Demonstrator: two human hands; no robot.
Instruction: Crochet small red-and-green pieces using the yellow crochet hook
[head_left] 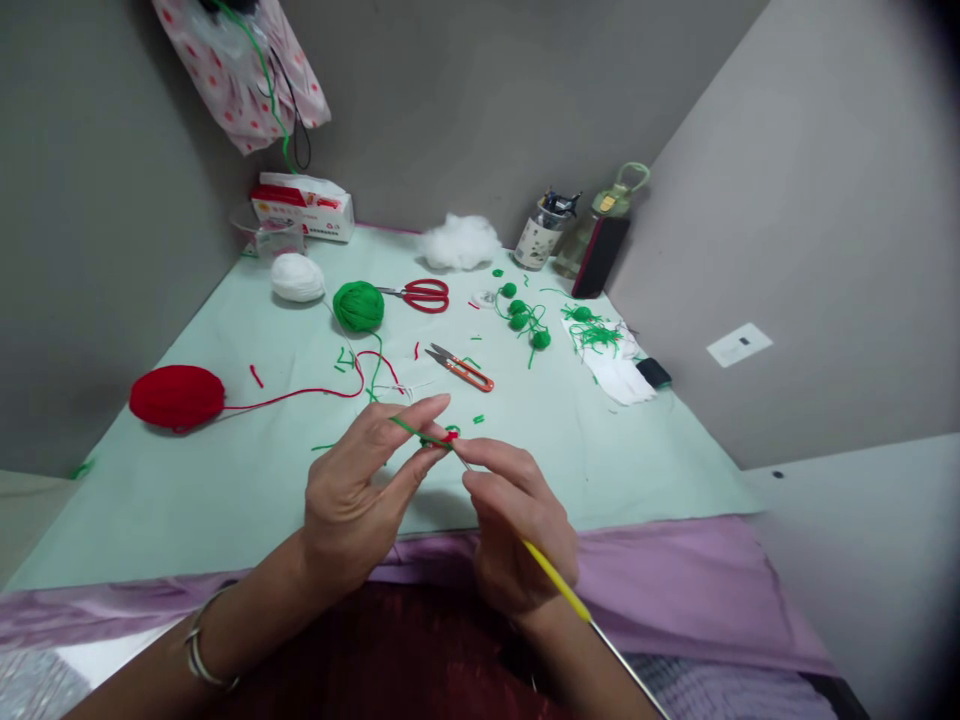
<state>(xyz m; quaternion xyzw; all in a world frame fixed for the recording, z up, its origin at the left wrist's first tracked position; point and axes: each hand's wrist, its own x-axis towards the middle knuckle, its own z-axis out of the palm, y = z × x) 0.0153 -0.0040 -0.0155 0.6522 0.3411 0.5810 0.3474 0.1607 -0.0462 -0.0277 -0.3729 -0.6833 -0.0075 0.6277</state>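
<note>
My left hand [360, 490] pinches a small red and green crochet piece [448, 438] between thumb and fingers, with green yarn running over the index finger. In my right hand [521, 510] is a crochet hook [556, 578] with a yellow grip, its thin metal tip at the piece. The fingers partly cover the piece. Beyond the hands, a green yarn ball [358, 306] and a red yarn ball [178, 396] lie on the table, each with a strand leading toward the hands. Orange thread snips [461, 368] rest just ahead of the fingers.
Red-handled scissors [426, 295], a white yarn ball [297, 277] and white stuffing [459, 242] lie farther back. Several small green balls [517, 321] with loose tails sit to the right, near a white tissue [619, 375]. A pen cup [538, 236] and bottle [615, 200] stand by the wall.
</note>
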